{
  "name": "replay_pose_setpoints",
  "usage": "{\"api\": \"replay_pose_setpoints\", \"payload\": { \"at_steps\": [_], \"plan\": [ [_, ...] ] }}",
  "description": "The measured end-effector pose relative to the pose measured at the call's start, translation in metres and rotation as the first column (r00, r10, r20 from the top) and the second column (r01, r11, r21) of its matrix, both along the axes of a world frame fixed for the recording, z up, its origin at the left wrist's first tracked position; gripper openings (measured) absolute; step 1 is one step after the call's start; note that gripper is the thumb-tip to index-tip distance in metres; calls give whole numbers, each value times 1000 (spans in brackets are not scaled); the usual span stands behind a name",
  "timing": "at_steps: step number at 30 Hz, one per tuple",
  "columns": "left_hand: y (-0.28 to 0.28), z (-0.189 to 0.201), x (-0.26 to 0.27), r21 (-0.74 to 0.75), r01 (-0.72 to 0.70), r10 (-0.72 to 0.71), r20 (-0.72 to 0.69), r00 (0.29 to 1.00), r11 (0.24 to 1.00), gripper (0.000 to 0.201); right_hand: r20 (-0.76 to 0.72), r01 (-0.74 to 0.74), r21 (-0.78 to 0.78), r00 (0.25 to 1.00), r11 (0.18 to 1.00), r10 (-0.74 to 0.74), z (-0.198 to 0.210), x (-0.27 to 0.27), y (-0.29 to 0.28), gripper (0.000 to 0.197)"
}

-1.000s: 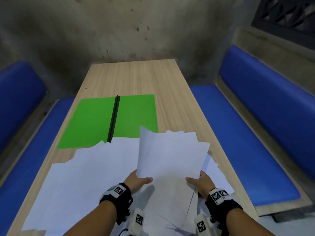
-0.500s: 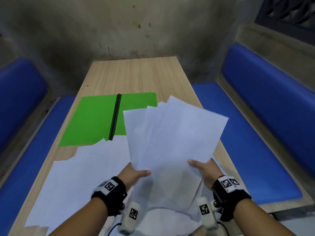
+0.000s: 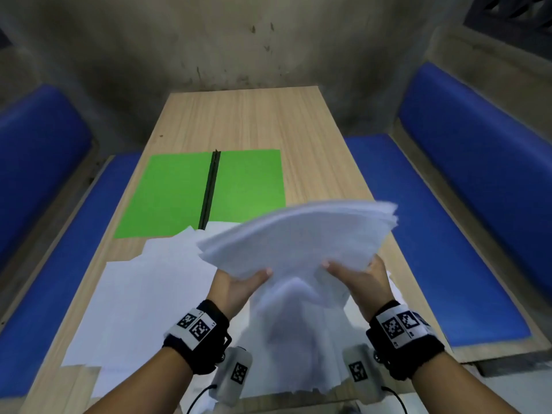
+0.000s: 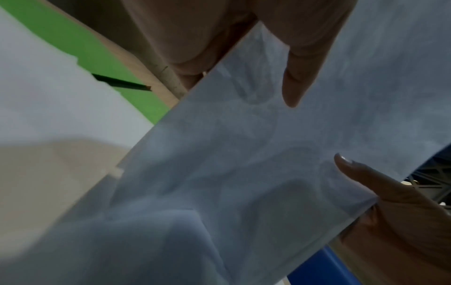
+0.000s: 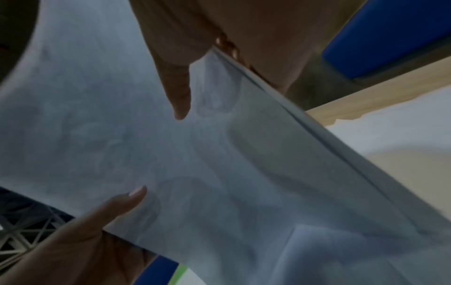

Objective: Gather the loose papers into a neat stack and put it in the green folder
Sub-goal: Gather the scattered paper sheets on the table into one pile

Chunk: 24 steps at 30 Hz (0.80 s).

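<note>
A bundle of white papers (image 3: pixel 301 234) is held up over the near part of the wooden table (image 3: pixel 248 121), its far end tipped away and blurred. My left hand (image 3: pixel 242 283) pinches its left edge, thumb on top. My right hand (image 3: pixel 355 276) pinches the right edge the same way. Both wrist views show a thumb over the sheets (image 4: pixel 244 173) (image 5: pixel 219 173) and fingers behind them. More loose papers (image 3: pixel 143 294) lie spread on the table to the left, and some under the bundle. The green folder (image 3: pixel 179 192) lies open and flat beyond them, a dark spine down its middle.
Blue cushioned benches (image 3: pixel 448 228) run along both long sides of the table, the left one (image 3: pixel 44 264) close to the table edge. A stained concrete wall (image 3: pixel 209 40) closes the far end. Bare wood shows beyond the folder.
Both hands have lifted the bundle higher and tipped its top edge away from me, so it now lies nearly flat instead of facing me. The sheets on the table have not moved.
</note>
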<state>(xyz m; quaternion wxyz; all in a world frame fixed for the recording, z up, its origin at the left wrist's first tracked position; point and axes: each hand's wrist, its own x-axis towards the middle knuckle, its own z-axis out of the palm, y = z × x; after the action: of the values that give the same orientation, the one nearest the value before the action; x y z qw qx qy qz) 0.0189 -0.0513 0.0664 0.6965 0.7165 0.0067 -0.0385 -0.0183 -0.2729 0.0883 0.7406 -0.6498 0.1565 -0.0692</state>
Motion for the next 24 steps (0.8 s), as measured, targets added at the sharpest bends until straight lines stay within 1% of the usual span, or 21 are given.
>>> {"api": "replay_pose_setpoints", "payload": {
  "at_steps": [2, 3, 6, 8, 9, 10, 11, 12, 14, 15, 17, 18, 19, 21, 24],
  "plan": [
    [-4, -5, -3, -3, -8, 8, 0, 1000, 1000, 29, -21, 9, -53, 1000, 999, -10, -7, -1, 2, 22],
    [-6, -4, -3, -2, -10, 10, 6, 1000, 1000, 27, -33, 22, -107, 999, 994, -25, -9, -1, 3, 21],
    [-13, 4, -3, -19, 12, -11, 38, 999, 1000, 20, 6, 103, -217, 995, 971, -104, -13, 4, 3, 11],
    [-13, 6, -2, -31, 35, -33, 64, 997, 999, 21, 45, 173, -240, 985, 955, -167, -11, 10, 1, 20],
    [-9, 2, 0, -4, 50, -49, 69, 996, 999, 27, 51, 203, -236, 979, 950, -196, -10, 13, -2, 22],
    [-3, -4, 0, 77, 60, -65, 62, 996, 995, 37, 41, 228, -233, 974, 945, -225, -10, 16, -6, 23],
    [6, -13, 0, 185, 61, -69, 38, 997, 981, 45, 19, 250, -237, 967, 939, -253, -12, 18, -11, 25],
    [16, -23, 0, 291, 40, -39, -7, 999, 956, 52, -19, 259, -248, 962, 934, -272, -16, 19, -17, 28],
    [41, -42, -3, 435, -36, 104, -133, 986, 900, 61, -124, 263, -275, 944, 925, -305, -35, 19, -29, 34],
    [55, -51, -5, 510, -53, 182, -206, 961, 858, 66, -180, 265, -282, 929, 922, -322, -47, 17, -33, 35],
    [76, -67, -10, 653, -31, 293, -297, 909, 757, 81, -284, 258, -281, 898, 924, -337, -69, 11, -37, 36],
    [83, -72, -11, 686, -17, 322, -320, 891, 727, 87, -325, 243, -277, 887, 930, -328, -78, 8, -36, 37],
    [87, -78, -12, 696, -3, 334, -340, 879, 718, 91, -353, 225, -269, 881, 936, -314, -86, 5, -33, 38],
    [87, -83, -11, 669, 25, 313, -379, 871, 743, 95, -402, 184, -254, 873, 950, -276, -99, -1, -26, 42],
    [77, -85, -4, 612, 22, 282, -395, 874, 790, 99, -466, 124, -263, 852, 957, -239, -110, -8, -15, 43]
  ]
}}
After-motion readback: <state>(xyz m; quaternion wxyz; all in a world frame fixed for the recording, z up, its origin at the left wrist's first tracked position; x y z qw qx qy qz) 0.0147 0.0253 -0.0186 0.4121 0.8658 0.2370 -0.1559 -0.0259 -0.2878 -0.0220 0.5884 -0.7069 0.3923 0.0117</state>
